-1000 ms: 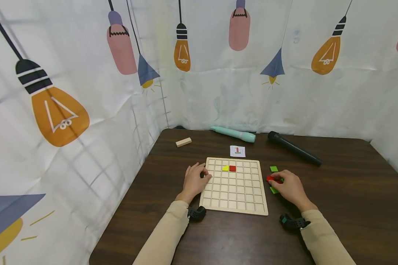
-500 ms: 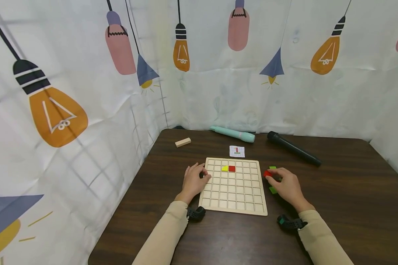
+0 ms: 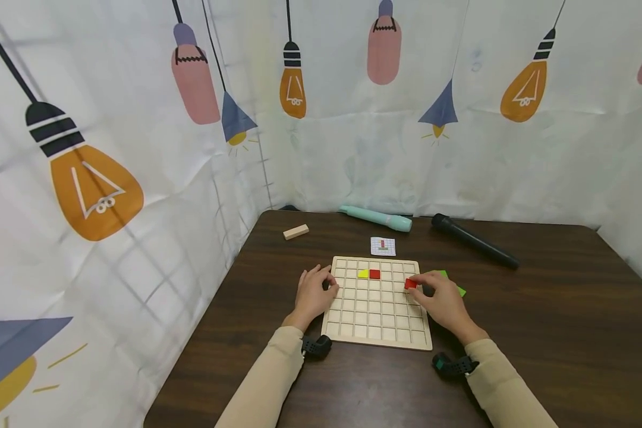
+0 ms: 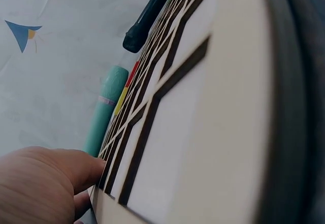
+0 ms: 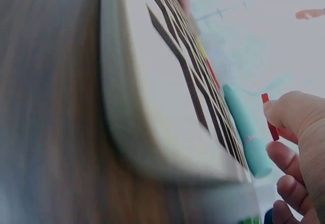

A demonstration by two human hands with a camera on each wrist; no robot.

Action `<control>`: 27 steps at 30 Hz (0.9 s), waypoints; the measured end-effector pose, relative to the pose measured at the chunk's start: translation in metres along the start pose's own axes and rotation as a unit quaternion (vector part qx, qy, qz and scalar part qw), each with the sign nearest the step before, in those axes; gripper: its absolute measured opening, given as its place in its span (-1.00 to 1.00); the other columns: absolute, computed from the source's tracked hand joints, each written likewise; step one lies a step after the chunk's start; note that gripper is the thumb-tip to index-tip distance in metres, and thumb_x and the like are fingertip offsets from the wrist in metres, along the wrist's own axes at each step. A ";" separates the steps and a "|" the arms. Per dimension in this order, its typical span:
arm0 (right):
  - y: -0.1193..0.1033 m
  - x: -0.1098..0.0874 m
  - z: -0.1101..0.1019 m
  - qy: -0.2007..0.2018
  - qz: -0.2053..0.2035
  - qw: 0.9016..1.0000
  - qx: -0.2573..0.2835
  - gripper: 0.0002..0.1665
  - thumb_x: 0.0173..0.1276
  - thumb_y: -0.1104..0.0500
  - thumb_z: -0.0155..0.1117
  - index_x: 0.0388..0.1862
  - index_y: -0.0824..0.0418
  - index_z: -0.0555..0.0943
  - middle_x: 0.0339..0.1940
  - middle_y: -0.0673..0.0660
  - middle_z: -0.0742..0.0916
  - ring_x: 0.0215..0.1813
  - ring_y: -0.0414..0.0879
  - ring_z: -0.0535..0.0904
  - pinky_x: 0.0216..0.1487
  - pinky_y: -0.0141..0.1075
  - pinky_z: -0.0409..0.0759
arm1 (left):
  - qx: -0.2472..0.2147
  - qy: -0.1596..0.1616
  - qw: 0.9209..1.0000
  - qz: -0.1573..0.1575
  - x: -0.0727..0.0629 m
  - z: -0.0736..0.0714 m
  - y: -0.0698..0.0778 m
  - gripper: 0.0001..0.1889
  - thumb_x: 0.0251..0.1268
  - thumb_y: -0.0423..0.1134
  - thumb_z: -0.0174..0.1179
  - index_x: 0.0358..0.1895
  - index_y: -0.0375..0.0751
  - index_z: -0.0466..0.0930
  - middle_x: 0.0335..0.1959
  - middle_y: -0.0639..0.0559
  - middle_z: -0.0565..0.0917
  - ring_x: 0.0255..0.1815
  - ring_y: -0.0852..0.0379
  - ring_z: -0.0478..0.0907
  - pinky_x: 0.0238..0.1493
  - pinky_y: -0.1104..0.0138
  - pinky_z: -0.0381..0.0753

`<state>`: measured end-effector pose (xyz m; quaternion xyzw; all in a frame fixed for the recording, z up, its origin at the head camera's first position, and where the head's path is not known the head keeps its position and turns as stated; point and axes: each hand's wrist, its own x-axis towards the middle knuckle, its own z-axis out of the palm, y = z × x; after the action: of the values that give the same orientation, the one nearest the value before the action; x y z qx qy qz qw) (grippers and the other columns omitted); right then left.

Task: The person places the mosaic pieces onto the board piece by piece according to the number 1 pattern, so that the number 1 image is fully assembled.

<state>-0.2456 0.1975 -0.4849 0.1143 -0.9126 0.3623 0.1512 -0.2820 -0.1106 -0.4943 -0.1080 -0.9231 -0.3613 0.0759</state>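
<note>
A wooden grid board [image 3: 377, 344] lies on the table, with a yellow tile [image 3: 363, 274] and a red tile [image 3: 374, 274] side by side in its upper cells. At the board's left edge, my left hand [image 3: 314, 294] holds the rim between thumb and fingers; the left wrist view shows the thumb [image 4: 81, 168] against the grid. My right hand [image 3: 443, 302] pinches a second red square tile [image 3: 410, 284] over the board's right side. In the right wrist view this tile [image 5: 272, 131] is seen edge-on, raised off the grid. Green tiles [image 3: 462, 292] lie partly hidden behind the right hand.
Beyond the board lies a small card [image 3: 383, 246] printed with a coloured grid pattern. A wooden block [image 3: 296, 232], a mint-green microphone-shaped object [image 3: 377, 218] and a black microphone [image 3: 473, 240] lie further back on the dark table [image 3: 556, 309]. A patterned curtain hangs behind.
My right hand has lifted the red tile from beside the green tiles and carried it left, over the board's right side. The left hand stays at the board's left edge.
</note>
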 end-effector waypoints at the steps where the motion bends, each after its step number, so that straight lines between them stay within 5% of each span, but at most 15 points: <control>1: -0.002 0.001 0.003 -0.002 0.001 1.000 0.001 -0.65 0.27 0.13 0.41 0.02 0.21 0.69 -0.06 0.15 0.68 -0.04 0.08 0.58 -0.06 -0.01 0.59 | -0.001 -0.001 1.000 -0.001 -0.001 0.000 0.000 -0.84 0.28 -0.17 0.28 -0.45 0.04 0.54 0.36 -0.02 0.47 0.48 -0.11 0.20 0.54 -0.04 -0.15; 6: -0.012 0.003 0.015 -0.020 0.011 1.000 0.009 -0.65 0.29 0.10 0.40 0.04 0.17 0.70 -0.06 0.08 0.69 -0.09 -0.02 0.57 -0.13 -0.14 0.57 | 0.001 -0.009 1.000 -0.009 -0.002 0.001 -0.002 -0.84 0.29 -0.14 0.28 -0.45 0.07 0.54 0.38 -0.02 0.45 0.50 -0.09 0.18 0.54 -0.03 -0.18; 14: -0.029 0.012 0.036 -0.031 -0.014 0.999 0.033 -0.64 0.27 0.11 0.42 0.03 0.18 0.71 -0.07 0.05 0.70 -0.06 -0.01 0.60 -0.05 -0.06 0.63 | 0.010 0.000 1.000 -0.006 0.001 0.001 -0.003 -0.82 0.27 -0.13 0.30 -0.47 0.07 0.54 0.35 0.00 0.47 0.48 -0.06 0.21 0.54 -0.01 -0.17; 27: -0.031 0.018 0.053 -0.041 0.009 0.998 0.037 -0.64 0.28 0.05 0.41 0.04 0.11 0.70 -0.05 -0.01 0.67 -0.14 -0.09 0.53 -0.11 -0.18 0.59 | 0.010 0.003 1.000 -0.001 0.001 0.001 -0.003 -0.83 0.27 -0.13 0.30 -0.46 0.06 0.54 0.34 0.00 0.48 0.48 -0.06 0.22 0.54 -0.03 -0.14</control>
<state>-0.2622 0.1367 -0.4957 0.1267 -0.9050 0.3919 0.1063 -0.2834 -0.1115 -0.4967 -0.1046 -0.9266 -0.3525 0.0795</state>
